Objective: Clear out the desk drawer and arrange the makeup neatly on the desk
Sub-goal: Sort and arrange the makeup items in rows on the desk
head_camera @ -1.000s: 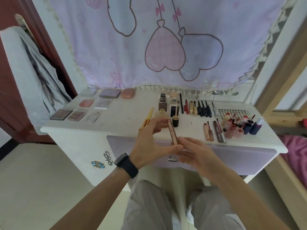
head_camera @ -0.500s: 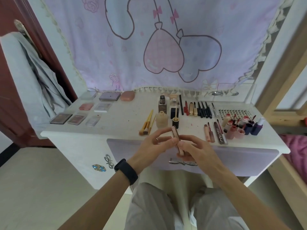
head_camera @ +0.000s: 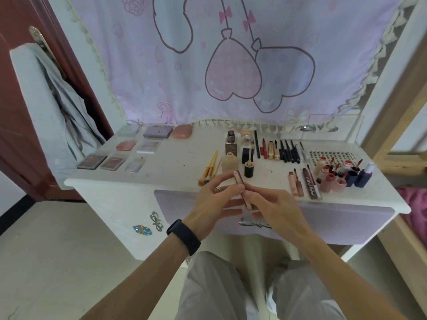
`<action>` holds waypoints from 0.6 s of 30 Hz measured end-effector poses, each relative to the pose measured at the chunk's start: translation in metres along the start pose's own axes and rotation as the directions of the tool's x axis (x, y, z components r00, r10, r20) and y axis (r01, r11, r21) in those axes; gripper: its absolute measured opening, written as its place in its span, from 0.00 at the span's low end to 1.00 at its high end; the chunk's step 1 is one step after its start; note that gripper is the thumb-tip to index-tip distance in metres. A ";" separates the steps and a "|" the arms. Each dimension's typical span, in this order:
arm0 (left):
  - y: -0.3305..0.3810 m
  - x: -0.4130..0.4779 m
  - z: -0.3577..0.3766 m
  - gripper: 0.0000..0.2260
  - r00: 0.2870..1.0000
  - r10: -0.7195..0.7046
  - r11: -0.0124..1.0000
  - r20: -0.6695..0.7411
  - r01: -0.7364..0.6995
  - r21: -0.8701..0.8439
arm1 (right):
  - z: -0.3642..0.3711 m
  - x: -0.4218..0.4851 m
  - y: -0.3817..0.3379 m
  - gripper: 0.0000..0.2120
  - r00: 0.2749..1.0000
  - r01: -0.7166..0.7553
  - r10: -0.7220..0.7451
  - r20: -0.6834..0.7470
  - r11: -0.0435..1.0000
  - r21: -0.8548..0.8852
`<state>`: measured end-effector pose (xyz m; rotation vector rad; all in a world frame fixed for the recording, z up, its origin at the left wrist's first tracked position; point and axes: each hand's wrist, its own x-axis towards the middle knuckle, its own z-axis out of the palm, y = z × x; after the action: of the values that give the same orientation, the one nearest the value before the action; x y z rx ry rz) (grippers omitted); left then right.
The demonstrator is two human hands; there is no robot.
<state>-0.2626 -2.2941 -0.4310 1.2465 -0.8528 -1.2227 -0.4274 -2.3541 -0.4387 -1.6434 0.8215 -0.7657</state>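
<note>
A white desk (head_camera: 161, 167) is set against a lilac curtain (head_camera: 231, 65) printed with hearts; a red-brown door (head_camera: 13, 112) hung with a grey garment (head_camera: 46, 100) is seen to the desk's left. Palettes (head_camera: 92, 160) are laid in rows on the desk's left part, brushes (head_camera: 208, 169) near its middle, pencils (head_camera: 286, 153) towards its right. A slim pink tube (head_camera: 239, 182) is held over the desk's front edge, above the lilac drawer front (head_camera: 346, 218): its upper part is pinched by the left hand (head_camera: 215, 204), its lower part by the right hand (head_camera: 272, 204). On a dark tube (head_camera: 312, 187) lying on the desk's right part, white letters resembling "COLOR" are seen; other labels cannot be read.
</note>
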 end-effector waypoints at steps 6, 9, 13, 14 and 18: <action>-0.002 -0.002 -0.003 0.17 0.998 0.044 0.999 -0.051 -0.045 -0.019 | 0.002 -0.004 -0.004 0.11 0.992 0.122 -0.121 0.016 0.993 -0.005; -0.001 -0.003 -0.004 0.17 0.998 0.054 0.998 -0.044 -0.056 -0.040 | 0.008 -0.006 -0.004 0.13 0.983 0.184 -0.185 -0.012 0.980 -0.083; -0.004 -0.005 -0.009 0.19 1.000 0.024 0.983 -0.010 -0.026 -0.183 | 0.008 0.001 0.002 0.11 0.967 0.190 -0.209 -0.147 0.972 -0.136; -0.005 -0.006 -0.010 0.20 1.000 0.008 0.970 0.003 -0.007 -0.244 | 0.007 0.003 0.003 0.12 0.959 0.195 -0.222 -0.174 0.968 -0.158; -0.014 -0.007 -0.017 0.13 0.999 -0.031 0.911 0.024 0.038 -0.411 | 0.011 0.005 0.005 0.12 0.946 0.201 -0.257 -0.198 0.944 -0.263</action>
<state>-0.2506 -2.2823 -0.4468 0.9109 -0.5453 -1.3596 -0.4168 -2.3533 -0.4456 -1.9142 0.9222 -1.0714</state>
